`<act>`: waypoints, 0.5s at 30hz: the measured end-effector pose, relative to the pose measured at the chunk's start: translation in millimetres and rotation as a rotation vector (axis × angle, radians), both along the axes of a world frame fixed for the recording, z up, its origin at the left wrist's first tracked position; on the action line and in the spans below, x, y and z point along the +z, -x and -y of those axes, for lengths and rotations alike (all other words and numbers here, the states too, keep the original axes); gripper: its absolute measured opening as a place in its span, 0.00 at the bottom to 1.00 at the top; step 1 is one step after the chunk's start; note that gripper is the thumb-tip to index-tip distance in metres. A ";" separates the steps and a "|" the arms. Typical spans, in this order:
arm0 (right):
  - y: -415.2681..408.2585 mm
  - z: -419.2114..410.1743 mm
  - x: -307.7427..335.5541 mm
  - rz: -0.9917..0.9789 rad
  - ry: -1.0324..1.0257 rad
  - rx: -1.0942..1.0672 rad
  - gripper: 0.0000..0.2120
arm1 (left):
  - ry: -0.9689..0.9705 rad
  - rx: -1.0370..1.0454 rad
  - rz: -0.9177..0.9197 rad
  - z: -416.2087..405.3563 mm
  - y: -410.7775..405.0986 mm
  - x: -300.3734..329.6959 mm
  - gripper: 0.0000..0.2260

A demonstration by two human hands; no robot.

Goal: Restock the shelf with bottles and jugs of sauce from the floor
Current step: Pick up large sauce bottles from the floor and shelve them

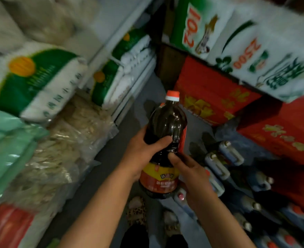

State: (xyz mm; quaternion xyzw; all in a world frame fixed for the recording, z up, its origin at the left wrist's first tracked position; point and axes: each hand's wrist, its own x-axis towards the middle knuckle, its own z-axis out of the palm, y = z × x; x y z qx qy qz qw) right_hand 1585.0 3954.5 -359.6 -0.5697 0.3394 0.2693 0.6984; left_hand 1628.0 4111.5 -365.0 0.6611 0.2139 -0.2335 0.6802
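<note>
Dark plastic sauce bottle [165,133] with an orange-and-white cap and a red-and-yellow label sits upright at the centre of the frame, held between both our hands. Our left hand [144,151] wraps its fingers and thumb round the bottle's middle; our right hand [188,169] pinches it just above the label from the right. At lower right, pale handled jugs [224,158] lie in rows. Red cardboard boxes [210,97] stack at right, and green-and-white sacks [38,81] fill the upper left.
</note>
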 end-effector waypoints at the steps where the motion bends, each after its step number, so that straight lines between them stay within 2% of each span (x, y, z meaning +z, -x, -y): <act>1: 3.3 -2.2 21.1 0.015 0.003 0.014 0.31 | -0.009 0.015 0.012 -3.3 3.7 20.6 0.29; 7: 23.7 -10.0 138.5 0.157 -0.033 0.199 0.28 | -0.044 0.168 0.147 -13.0 44.0 148.8 0.29; 15: 95.3 1.9 306.5 0.362 -0.138 0.424 0.10 | -0.168 0.386 0.329 -5.2 153.5 324.6 0.30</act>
